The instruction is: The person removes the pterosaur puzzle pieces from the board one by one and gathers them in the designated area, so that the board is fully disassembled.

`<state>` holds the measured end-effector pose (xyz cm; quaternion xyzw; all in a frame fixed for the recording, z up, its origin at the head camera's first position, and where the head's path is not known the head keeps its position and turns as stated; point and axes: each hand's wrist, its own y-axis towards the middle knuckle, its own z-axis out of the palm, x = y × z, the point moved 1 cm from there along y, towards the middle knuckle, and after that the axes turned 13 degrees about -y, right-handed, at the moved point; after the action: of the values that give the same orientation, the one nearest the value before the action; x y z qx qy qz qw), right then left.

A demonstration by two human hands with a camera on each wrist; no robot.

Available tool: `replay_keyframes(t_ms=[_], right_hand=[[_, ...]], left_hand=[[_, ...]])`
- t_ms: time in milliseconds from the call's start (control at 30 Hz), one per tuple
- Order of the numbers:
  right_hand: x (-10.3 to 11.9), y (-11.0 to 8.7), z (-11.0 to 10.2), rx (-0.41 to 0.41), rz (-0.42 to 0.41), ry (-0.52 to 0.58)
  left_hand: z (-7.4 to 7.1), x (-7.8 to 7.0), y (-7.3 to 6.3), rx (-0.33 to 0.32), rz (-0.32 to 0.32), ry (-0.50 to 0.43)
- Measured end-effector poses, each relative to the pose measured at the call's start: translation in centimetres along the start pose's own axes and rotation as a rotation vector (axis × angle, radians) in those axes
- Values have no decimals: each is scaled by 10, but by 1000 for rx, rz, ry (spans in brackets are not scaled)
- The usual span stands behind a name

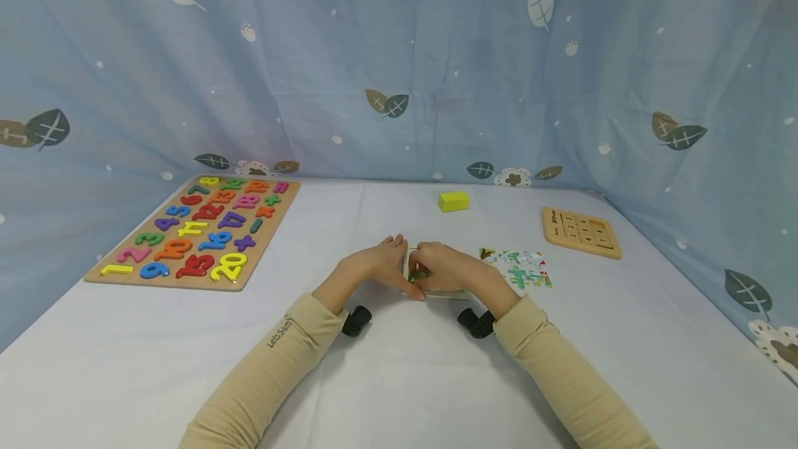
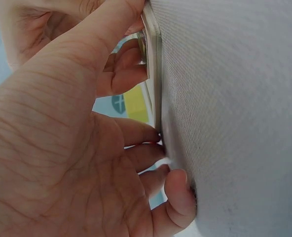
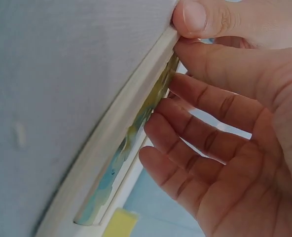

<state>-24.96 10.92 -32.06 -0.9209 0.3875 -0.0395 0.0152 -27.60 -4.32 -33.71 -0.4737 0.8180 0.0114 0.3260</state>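
Observation:
A shallow pale puzzle tray [image 1: 450, 294] lies on the white table between the two hands. My left hand [image 1: 382, 263] braces its left side with spread fingers, and the thumb reaches along the near edge. In the left wrist view the fingertips [image 2: 153, 133] meet the tray's side. Over the tray bends my right hand [image 1: 445, 265], its fingertips on the printed picture [image 3: 148, 106] inside the rim. The right wrist view shows those fingers [image 3: 175, 136] loosely bent, with the left thumb [image 3: 195, 17] at the tray's corner. Most of the picture is hidden beneath the right hand.
Beside the tray on the right lies a flat group of jigsaw pieces [image 1: 517, 269]. A yellow block [image 1: 454, 201] stands behind. At the left is a board with colourful numbers [image 1: 258, 255]; a wooden number board [image 1: 582, 233] lies far right. A patterned curtain [image 1: 399, 54] hangs behind.

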Motion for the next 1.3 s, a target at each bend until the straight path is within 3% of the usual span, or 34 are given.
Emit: replay_keyframes(t_ms=[167, 467, 1033, 1300], right_hand=[[2, 1, -2, 14, 14, -7], [11, -3, -3, 93, 111, -33], [9, -9, -5, 100, 130, -39], [-2, -21, -9, 55, 128, -77]], left_hand=[[0, 1, 1, -6, -3, 10], [1, 2, 1, -1, 4, 10], [2, 2, 2, -7, -3, 6], [2, 0, 0, -15, -15, 30]])
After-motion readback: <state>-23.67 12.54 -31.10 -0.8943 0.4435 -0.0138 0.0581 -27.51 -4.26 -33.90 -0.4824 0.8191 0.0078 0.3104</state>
